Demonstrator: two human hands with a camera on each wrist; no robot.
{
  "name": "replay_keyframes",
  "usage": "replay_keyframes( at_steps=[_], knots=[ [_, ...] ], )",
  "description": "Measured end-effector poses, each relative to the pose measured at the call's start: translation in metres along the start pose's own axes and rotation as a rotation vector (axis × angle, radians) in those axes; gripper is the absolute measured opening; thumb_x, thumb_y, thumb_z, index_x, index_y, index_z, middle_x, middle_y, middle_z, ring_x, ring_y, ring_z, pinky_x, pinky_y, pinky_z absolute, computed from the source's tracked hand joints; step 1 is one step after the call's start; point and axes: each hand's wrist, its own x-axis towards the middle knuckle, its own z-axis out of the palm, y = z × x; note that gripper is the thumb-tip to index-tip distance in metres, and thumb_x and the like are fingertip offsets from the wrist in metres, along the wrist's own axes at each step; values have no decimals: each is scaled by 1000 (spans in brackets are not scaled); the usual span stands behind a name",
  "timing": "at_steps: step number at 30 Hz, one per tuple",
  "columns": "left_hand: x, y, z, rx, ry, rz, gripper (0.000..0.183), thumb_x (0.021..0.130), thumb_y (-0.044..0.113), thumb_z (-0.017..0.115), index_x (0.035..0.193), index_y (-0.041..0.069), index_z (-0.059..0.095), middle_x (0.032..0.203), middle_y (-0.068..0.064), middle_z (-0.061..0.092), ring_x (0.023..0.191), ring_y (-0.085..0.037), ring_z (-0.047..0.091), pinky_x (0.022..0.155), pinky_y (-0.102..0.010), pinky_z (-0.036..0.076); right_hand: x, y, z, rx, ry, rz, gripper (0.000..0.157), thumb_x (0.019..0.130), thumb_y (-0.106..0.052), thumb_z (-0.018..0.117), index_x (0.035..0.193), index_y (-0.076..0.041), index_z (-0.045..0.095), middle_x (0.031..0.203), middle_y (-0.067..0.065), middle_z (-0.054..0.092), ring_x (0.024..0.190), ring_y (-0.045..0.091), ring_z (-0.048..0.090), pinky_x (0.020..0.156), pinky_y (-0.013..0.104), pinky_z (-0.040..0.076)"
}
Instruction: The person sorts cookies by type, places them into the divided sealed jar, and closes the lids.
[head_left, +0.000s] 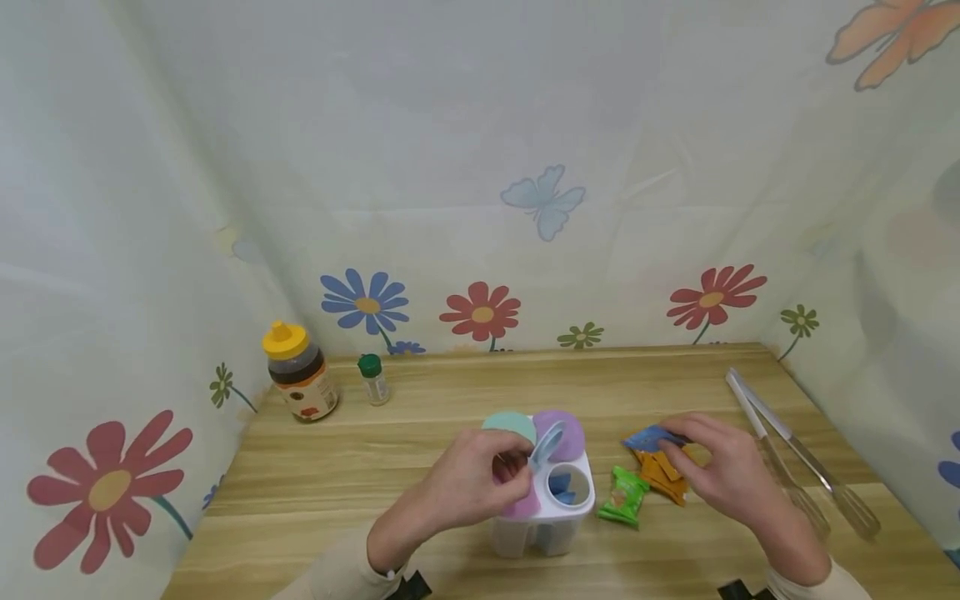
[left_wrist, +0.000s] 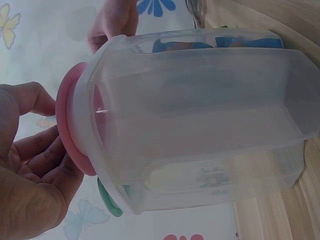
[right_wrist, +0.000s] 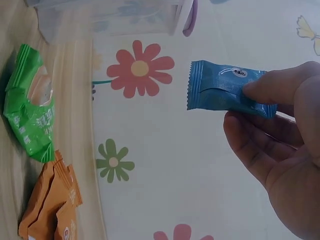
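Note:
My left hand (head_left: 480, 471) pinches a raised light blue lid (head_left: 547, 446) above a clear container with a white top (head_left: 536, 533). In the left wrist view, the fingers of that hand rest beside the pink lid (left_wrist: 72, 120), and the blue lid is hidden. Blue packets (head_left: 564, 487) show inside the uncovered round opening. My right hand (head_left: 723, 467) holds a blue snack packet (right_wrist: 225, 87) between thumb and fingers, above orange packets (head_left: 660, 475) and a green packet (head_left: 624, 497) on the table.
Teal (head_left: 510, 425) and purple (head_left: 562, 433) lids cover the container's back openings. Metal tongs (head_left: 795, 454) lie at the right. A yellow-capped jar (head_left: 303, 375) and a small green-capped shaker bottle (head_left: 373, 381) stand at the back left. A flowered curtain (head_left: 420, 208) surrounds the wooden table (head_left: 420, 392).

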Motion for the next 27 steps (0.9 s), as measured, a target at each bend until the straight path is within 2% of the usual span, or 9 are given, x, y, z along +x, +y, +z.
replay_keyframes(
  at_steps=[7, 16, 20, 23, 27],
  knots=[
    [1, -2, 0, 8, 5, 16, 12, 83, 11, 70, 95, 10, 71, 78, 7, 63, 68, -1, 57, 64, -16, 53, 4, -8, 0, 46, -7, 0, 35, 64, 7, 81, 94, -8, 71, 92, 0, 71, 78, 7, 67, 72, 8, 50],
    [-1, -3, 1, 0, -2, 11, 13, 84, 12, 69, 96, 9, 71, 78, 7, 63, 68, -2, 57, 64, -16, 53, 9, -22, 0, 112, -37, 27, 38, 67, 7, 81, 100, -7, 69, 95, 1, 71, 80, 6, 67, 73, 9, 51],
    [-1, -3, 1, -1, -4, 6, 13, 84, 12, 70, 97, 9, 71, 78, 8, 63, 68, -2, 57, 64, -16, 53, 11, -26, 3, 165, -18, -4, 41, 65, 10, 80, 99, -7, 66, 90, 1, 70, 77, 4, 65, 70, 10, 52],
    [-1, -3, 1, 3, -1, 7, 13, 84, 12, 70, 97, 10, 71, 78, 8, 63, 68, -2, 57, 64, -16, 53, 14, -28, 5, 209, 7, -58, 42, 64, 11, 80, 99, -7, 67, 88, 1, 70, 75, 5, 66, 69, 11, 52],
    [-1, -3, 1, 1, 3, 10, 13, 84, 12, 70, 97, 10, 71, 78, 8, 63, 68, -2, 57, 64, -16, 53, 16, -31, 7, 231, 5, -74, 42, 64, 11, 80, 100, -8, 67, 90, 1, 70, 77, 5, 67, 70, 12, 53]
  ],
)
